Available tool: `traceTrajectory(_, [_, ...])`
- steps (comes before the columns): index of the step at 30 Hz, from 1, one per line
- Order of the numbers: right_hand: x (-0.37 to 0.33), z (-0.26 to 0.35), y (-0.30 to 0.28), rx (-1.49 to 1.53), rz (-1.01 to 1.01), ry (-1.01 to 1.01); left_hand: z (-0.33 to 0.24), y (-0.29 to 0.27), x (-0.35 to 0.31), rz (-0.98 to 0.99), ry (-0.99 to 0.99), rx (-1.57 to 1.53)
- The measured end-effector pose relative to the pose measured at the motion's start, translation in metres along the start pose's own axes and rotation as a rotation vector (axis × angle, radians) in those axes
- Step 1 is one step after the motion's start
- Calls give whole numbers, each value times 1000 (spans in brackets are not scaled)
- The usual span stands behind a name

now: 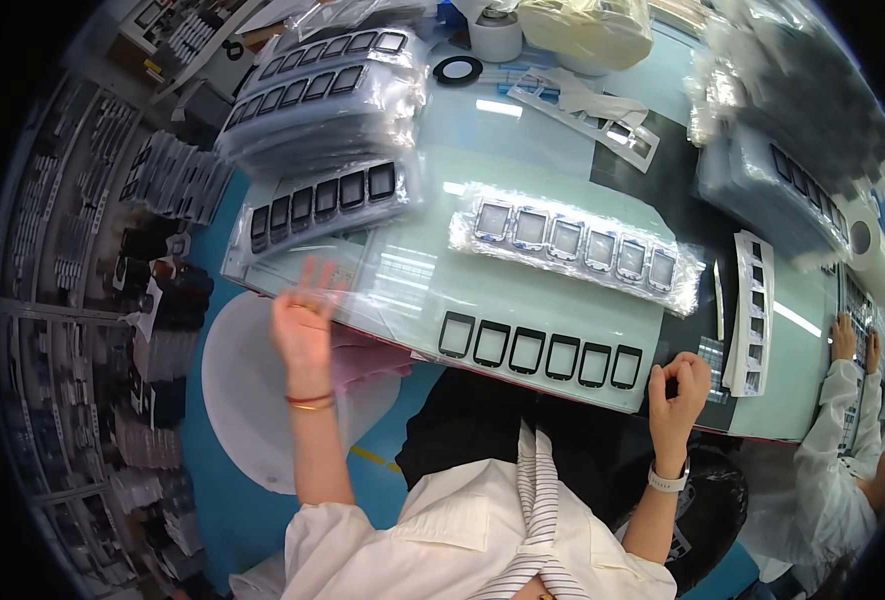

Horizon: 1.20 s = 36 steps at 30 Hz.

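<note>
My left hand [305, 335] is raised over the table's left front edge, its fingers stretched out and slightly blurred, with nothing seen in it. Close beyond it lies a tray of black rectangular frames [315, 203] in clear plastic. My right hand [679, 388] is at the front edge, thumb and forefinger curled into a pinch; whether something small is between them, I cannot make out. Just left of it, several black frames [529, 351] stand in a row along the front edge. Behind that row is a clear plastic tray [575, 245] holding several frames with pale, blue-marked windows.
Stacks of bagged trays [313, 95] rise at the back left and right. A white slotted strip [751, 315] and a thin blade-like tool [719, 300] lie on the right. A black tape roll [458, 70] is at the back. A white bin [253, 400] stands below left; another person's hands [843, 338] are far right.
</note>
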State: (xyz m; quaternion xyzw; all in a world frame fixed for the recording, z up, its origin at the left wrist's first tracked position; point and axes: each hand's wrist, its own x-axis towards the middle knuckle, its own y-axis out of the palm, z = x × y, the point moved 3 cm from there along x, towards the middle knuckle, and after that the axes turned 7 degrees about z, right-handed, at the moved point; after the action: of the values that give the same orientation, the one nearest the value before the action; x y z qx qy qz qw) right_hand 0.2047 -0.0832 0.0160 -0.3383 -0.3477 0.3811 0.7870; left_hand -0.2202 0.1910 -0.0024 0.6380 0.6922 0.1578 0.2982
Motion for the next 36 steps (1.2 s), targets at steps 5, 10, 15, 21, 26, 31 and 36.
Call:
traceTrajectory(5, [-1,-3,0,-8,-3,-1,-44,-41,33,-45,143,57])
traceTrajectory(10, [-12,-10,-11,-40,4,22,-29,-43,44,-46,86,-20])
traceTrajectory(15, [-10,-17,-12,64,40,14,-58,-90,59,912,-57,-284])
traceTrajectory(21, [-11,-60,-59,106,-271,192,-83,-55,39,-167,309,191])
traceTrajectory(26, [1,-101,-87,-314,-250,271,-100,-69,34,-64,530,440])
traceTrajectory(31, [0,-119,-88,-147,-275,333,-95,-34,20,103,539,460])
traceTrajectory(36, [10,-103,-122,-103,-532,198,-74,40,4,357,530,527])
